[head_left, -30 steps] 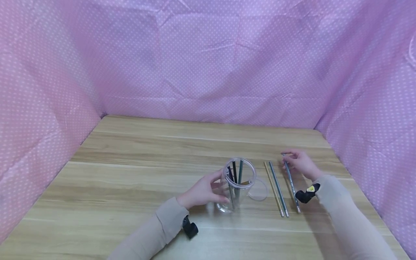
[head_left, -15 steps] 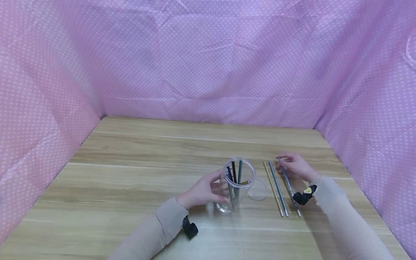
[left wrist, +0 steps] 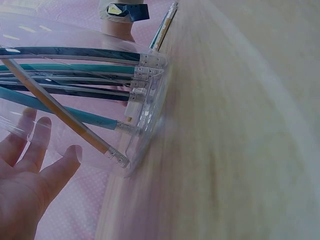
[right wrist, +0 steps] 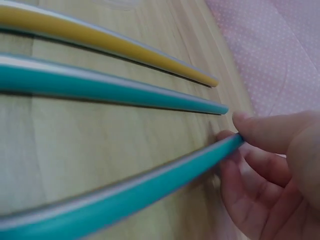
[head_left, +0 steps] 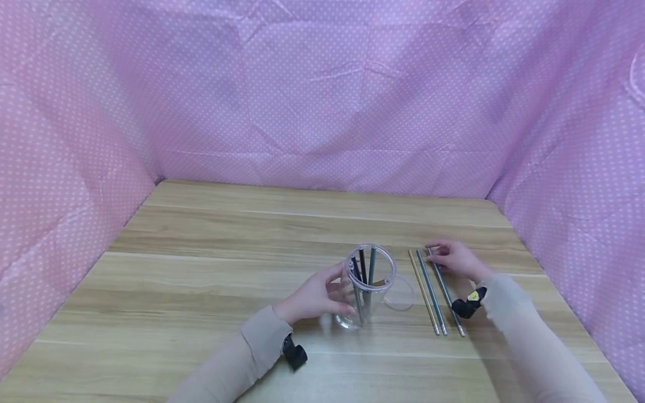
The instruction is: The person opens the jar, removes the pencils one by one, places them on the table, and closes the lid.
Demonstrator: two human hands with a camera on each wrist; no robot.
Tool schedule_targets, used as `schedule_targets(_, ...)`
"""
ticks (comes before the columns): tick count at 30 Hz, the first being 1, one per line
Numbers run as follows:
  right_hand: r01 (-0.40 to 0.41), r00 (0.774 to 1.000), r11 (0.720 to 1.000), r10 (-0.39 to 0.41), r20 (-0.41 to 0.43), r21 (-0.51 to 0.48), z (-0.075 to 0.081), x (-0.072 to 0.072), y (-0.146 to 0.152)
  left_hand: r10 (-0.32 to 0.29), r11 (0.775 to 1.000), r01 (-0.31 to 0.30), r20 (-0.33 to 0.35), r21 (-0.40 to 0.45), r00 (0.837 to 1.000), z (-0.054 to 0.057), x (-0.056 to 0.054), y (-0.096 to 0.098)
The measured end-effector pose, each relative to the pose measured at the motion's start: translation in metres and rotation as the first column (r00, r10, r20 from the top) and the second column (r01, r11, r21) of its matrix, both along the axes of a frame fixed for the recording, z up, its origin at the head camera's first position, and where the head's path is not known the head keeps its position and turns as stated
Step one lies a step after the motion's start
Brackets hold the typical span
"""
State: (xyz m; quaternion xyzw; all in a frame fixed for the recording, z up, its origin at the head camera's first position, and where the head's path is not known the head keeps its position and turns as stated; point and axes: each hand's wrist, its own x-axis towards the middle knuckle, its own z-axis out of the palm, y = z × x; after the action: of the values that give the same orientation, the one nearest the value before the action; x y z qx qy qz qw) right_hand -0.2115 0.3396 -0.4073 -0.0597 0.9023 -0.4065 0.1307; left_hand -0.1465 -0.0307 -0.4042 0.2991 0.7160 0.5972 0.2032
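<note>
A clear cup [head_left: 367, 302] stands upright on the table, several dark, teal and yellow pencils inside it. My left hand [head_left: 317, 294] holds it from the left, thumb in front and fingers toward the back. In the left wrist view the fingertips [left wrist: 75, 153] are at the cup's wall, near the pencils' metal-capped ends. My right hand [head_left: 457, 260] pinches the far end of a teal pencil [right wrist: 140, 195] between thumb and fingers. That pencil slants beside another teal pencil [head_left: 431, 294] and a yellow pencil [head_left: 424, 294], which lie side by side.
A clear round lid [head_left: 400, 294] lies on the wooden table [head_left: 227, 224] just right of the cup. Pink dotted cloth [head_left: 322, 101] hangs around the table's back and sides. Each sleeve carries a small black wrist camera [head_left: 294, 354].
My right hand has moved left with the teal pencil, bringing its far end close to the two lying pencils. My left hand and the cup have stayed in place.
</note>
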Motion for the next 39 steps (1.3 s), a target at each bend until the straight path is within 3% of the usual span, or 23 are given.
schedule_targets(13,-0.011,0.992,0.984,0.034,-0.122,0.179,-0.002,-0.002,-0.003,-0.001,1.000,0.001,-0.004,0.002,1.000,-0.001,0.000,-0.001)
schedule_targets(19,-0.016,0.984,0.978,0.053,-0.172,0.209,0.000,-0.001,-0.007,-0.003,1.000,0.003,-0.023,0.009,1.000,0.000,0.000,-0.002)
schedule_targets(39,-0.016,0.976,0.974,0.064,-0.206,0.227,-0.001,0.000,-0.015,-0.021,0.999,0.022,-0.007,0.025,1.000,0.001,0.000,-0.003)
